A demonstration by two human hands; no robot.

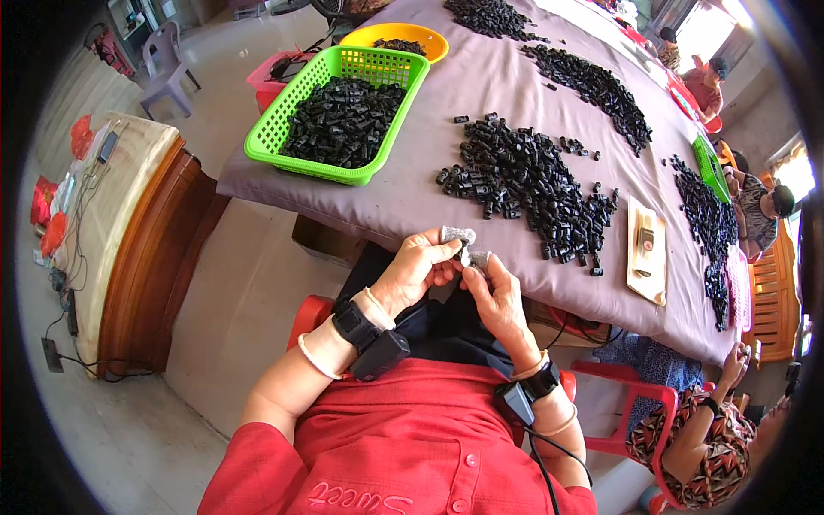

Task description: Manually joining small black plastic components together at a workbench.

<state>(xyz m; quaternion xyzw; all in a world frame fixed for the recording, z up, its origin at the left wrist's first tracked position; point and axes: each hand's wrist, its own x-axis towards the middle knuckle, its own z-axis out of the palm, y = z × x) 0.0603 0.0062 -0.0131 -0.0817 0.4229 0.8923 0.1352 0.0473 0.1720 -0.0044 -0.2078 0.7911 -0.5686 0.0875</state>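
My left hand (414, 268) and my right hand (498, 302) meet above my lap, just off the table's near edge. Both are closed in a pinch, fingertips almost touching. A grey finger sleeve (457, 233) covers a fingertip of the left hand, and another grey finger sleeve (480, 258) is on the right. Something small, partly dark and partly pale, shows between the fingertips; it is too small and too covered to name. Closest to my hands on the table lies a heap of small black cylindrical plastic parts (536, 184), with a few strays around it.
A green basket (262, 142) of black parts stands at the table's left edge, beside a yellow bowl (356, 34). Right of the heap lies a tan tray (645, 279) with small items. More black heaps (592, 86) spread farther off. People sit along the right side; a red chair (622, 373) stands nearby.
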